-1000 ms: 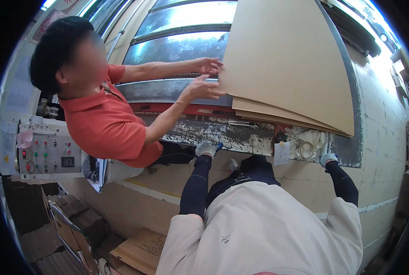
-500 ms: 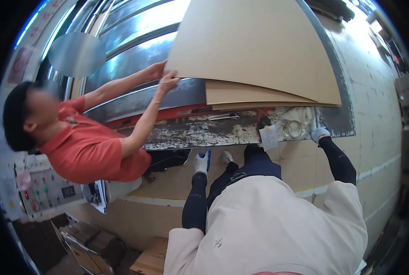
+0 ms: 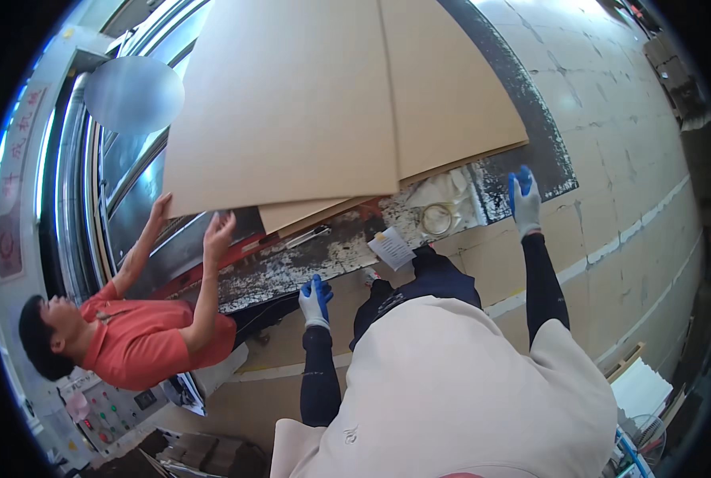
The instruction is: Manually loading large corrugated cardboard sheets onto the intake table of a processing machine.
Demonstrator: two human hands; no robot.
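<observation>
1. The person's left hand [image 3: 315,300], in a white glove with blue palm coating, is raised with fingers loosely spread and holds nothing; it hangs just below the paint-flecked grey metal edge of the machine table [image 3: 307,259].
2. The person's right hand [image 3: 524,199], gloved the same way, is lifted higher with fingers open and pointing up, also empty, close beside the speckled dark border of the table at its right end.
3. The large flat tan cardboard sheets [image 3: 315,111] lie above and ahead of both hands, stacked a few deep, their lower edges overhanging the table.
4. The stack's long axis runs roughly left to right across the view, tilted so its right end sits higher.
5. The right hand is the nearer one: the lower right corner of the sheets is just up and to the left of its fingertips. The left hand is farther off, below the stack's lower middle edge.
6. A co-worker in an orange-red shirt [image 3: 144,342] stands to the left, both bare hands [image 3: 216,227] up against the stack's lower left corner.
7. A small white paper slip [image 3: 393,247] and a roll of clear tape [image 3: 437,217] rest on the table between the person's hands.
</observation>
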